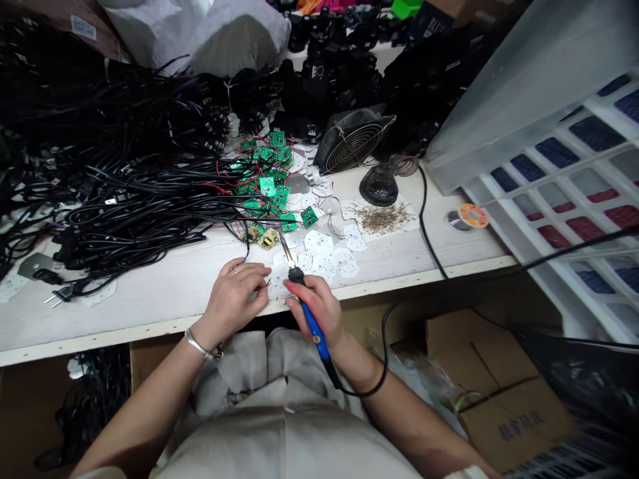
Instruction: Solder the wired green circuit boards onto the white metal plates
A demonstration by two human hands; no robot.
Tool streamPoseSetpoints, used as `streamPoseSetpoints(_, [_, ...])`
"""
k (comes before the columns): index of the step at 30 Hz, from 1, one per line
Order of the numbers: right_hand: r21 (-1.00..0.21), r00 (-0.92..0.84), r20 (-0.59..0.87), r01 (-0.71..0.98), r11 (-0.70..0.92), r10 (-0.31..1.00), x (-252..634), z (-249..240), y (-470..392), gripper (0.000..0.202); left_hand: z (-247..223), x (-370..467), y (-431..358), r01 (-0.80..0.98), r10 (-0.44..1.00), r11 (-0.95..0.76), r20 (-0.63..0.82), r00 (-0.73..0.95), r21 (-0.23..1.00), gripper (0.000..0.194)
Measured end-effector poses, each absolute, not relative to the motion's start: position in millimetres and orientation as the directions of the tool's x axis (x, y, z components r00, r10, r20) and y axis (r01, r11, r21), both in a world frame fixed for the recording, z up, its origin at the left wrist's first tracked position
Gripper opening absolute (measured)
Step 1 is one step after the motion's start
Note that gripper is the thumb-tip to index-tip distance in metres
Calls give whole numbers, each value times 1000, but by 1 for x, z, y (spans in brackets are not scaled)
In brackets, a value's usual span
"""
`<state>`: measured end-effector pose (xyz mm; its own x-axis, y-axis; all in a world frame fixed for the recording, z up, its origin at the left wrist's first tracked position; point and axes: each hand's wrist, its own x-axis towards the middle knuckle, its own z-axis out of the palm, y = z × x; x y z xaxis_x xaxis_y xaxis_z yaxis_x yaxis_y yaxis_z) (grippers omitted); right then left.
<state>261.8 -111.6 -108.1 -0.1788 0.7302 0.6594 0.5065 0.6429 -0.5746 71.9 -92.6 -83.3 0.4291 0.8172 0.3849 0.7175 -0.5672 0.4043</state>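
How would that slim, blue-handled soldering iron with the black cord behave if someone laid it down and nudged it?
The slim, blue-handled soldering iron would probably roll a little, since its body looks rounded. Its curving black cord seems flexible and might tug it sideways.

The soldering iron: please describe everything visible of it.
The soldering iron has a blue, plastic-looking handle with a round yellow mark, a black collar and a metal shaft. It slants forward and left over the bench edge, in the right hand's grip. A black cable curves from its rear. Any tip contact is unclear.
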Motion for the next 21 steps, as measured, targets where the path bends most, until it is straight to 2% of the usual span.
streamPoseSetpoints(3, [-551,-200,646,546,631,737,262,-113,-113,20,-78,66,-96,725,732,-648,453,509,232,10])
streamPoseSetpoints(6, [-531,-211,637,577,620,742,262,-115,-113,19,-73,59,-97,717,667,-692,455,590,83,13])
streamPoseSetpoints(11, [-503,-225,642,598,624,733,262,-117,-112,21,-70,53,-93,653,576,-757,453,681,-19,18])
streamPoseSetpoints(18, [-508,-222,651,583,634,726,262,-117,-111,22,-78,52,-92,744,682,-667,364,634,-46,17])
streamPoseSetpoints(21, [-521,-220,649,569,636,728,262,-118,-111,23,-79,55,-94,772,740,-625,407,536,119,16])
